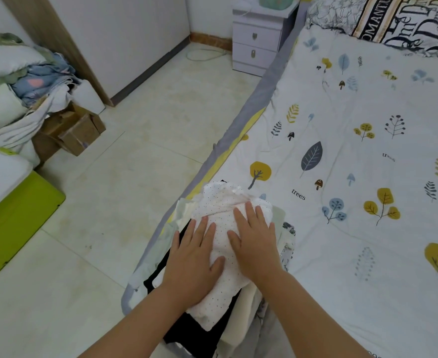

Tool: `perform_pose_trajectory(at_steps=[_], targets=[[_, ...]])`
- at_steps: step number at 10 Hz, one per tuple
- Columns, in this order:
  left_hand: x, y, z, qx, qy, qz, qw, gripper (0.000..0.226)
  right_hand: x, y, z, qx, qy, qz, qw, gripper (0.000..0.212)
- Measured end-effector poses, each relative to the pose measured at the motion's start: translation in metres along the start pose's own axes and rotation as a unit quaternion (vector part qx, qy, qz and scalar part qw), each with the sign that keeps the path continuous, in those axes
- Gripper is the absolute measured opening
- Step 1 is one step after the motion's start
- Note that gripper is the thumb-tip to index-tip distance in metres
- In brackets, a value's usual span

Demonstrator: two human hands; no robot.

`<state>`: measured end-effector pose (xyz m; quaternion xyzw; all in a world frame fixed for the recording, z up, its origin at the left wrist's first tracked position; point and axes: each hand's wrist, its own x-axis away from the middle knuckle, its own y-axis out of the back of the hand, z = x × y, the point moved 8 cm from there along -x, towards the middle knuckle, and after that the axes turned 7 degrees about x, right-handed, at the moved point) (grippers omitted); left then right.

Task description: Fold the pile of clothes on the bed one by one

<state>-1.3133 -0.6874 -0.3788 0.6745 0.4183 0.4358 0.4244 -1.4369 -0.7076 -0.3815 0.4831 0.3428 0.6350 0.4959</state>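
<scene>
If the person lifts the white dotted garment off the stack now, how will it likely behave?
The white dotted fabric garment will probably flop and unfold: its creased edges sag over the black garment beneath. It looks thin, so likely light. Left hand and right hand press it flat with straight fingers, suggesting it yields easily.

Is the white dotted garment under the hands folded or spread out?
Folded: the dotted garment lies compact on the clothes stack, both hands flat on it.

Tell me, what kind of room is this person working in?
Most likely a home bedroom. A bed with a tree-patterned cover fills the right side, a printed pillow lies at its head, and a small white nightstand stands beside it. Both hands press a dotted white garment on a clothes stack.
</scene>
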Motion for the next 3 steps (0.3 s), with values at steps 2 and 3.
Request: perform_pose_trajectory(at_steps=[2, 3], targets=[[-0.007, 0.053, -0.015, 0.137, 0.029, -0.106, 0.984, 0.025, 0.024, 0.048, 0.005, -0.075, 0.01, -0.131, 0.988, 0.035], [-0.008, 0.062, -0.022, 0.214, 0.021, -0.091, 0.972, 0.014, 0.037, 0.05, 0.009, -0.096, 0.025, -0.103, 0.99, 0.031]])
